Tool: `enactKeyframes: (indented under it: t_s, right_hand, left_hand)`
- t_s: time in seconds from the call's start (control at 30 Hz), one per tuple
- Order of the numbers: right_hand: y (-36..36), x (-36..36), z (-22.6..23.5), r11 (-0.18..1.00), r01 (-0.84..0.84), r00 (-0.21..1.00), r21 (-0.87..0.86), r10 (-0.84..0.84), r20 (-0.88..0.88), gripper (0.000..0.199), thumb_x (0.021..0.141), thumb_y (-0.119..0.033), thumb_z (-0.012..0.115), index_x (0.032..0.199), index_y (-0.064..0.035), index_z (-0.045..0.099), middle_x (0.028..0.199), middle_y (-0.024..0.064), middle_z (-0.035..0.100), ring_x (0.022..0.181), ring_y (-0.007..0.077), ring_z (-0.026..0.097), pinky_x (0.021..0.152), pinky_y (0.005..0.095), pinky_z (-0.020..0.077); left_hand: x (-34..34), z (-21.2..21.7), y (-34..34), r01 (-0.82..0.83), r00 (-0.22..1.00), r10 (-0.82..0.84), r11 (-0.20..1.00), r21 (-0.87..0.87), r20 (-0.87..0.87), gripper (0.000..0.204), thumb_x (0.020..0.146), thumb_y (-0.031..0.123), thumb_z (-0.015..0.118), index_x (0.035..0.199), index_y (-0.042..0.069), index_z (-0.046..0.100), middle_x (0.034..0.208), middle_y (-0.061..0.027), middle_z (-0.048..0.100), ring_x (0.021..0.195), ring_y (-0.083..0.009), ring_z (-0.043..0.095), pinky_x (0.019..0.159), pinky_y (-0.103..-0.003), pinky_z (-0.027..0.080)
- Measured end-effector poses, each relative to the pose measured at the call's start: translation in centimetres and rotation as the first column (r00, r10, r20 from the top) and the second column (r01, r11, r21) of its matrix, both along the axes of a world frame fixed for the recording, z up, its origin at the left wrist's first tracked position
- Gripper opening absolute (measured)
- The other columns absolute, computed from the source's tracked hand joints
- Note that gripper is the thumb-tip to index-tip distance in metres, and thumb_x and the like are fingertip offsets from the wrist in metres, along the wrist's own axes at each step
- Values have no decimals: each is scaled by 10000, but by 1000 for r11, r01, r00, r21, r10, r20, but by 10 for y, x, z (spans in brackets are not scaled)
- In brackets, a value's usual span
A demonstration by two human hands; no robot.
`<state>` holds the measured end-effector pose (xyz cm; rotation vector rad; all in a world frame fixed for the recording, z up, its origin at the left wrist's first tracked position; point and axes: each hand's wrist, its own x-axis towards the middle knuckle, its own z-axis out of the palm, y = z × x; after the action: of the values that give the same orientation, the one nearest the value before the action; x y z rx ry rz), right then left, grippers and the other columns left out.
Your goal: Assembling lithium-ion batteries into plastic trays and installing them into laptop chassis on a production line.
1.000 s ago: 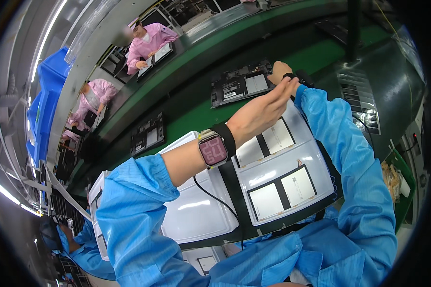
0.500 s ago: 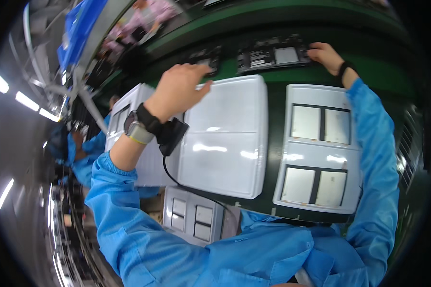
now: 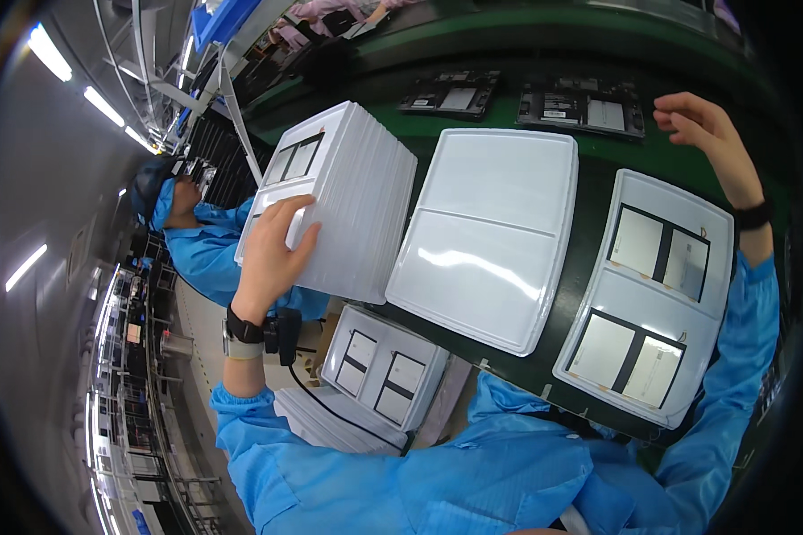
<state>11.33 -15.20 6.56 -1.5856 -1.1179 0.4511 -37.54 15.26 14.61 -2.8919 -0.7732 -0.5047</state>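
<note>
My left hand (image 3: 272, 254) lies flat on top of a tall stack of white trays (image 3: 348, 205) at my left, fingers spread over the top tray's near edge. My right hand (image 3: 705, 134) hovers with its fingers loosely apart and nothing in it, above the far edge of a white tray with flat panels (image 3: 656, 294) and near the dark devices (image 3: 584, 107) on the green belt. An empty white tray (image 3: 486, 232) sits between the two.
A lower stack of white trays with panels (image 3: 379, 374) stands below the table edge by my left arm. A person in blue (image 3: 196, 241) works at my left. More dark devices (image 3: 451, 94) lie along the green belt (image 3: 509, 125).
My view swung left and down. My left hand moved from the far belt to the tall tray stack at my left. My right hand stayed near the dark devices.
</note>
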Motion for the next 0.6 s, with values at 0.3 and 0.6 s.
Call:
enactKeyframes:
  t_s: [0.3, 0.6]
  right_hand:
    - [-43, -49, 23, 996, -87, 994, -36, 89, 57, 299, 1036, -243, 601, 1210, -13, 681, 1090, 73, 726, 1044, 150, 686, 916, 281, 520]
    - [-47, -53, 30, 991, -133, 987, -32, 135, 89, 322, 1037, -268, 596, 1213, -15, 691, 1048, 78, 733, 1009, 141, 690, 881, 276, 524]
  left_hand:
    - [-76, 35, 105, -308, 902, 165, 893, -327, -399, 569, 847, 133, 771, 1379, 9, 614, 1375, -166, 651, 1283, -303, 621, 1107, -396, 464]
    - [48, 6, 1, 213, 971, -236, 934, -288, -48, 332, 916, 39, 697, 1247, 12, 686, 1182, -119, 739, 1087, -238, 698, 974, -342, 521]
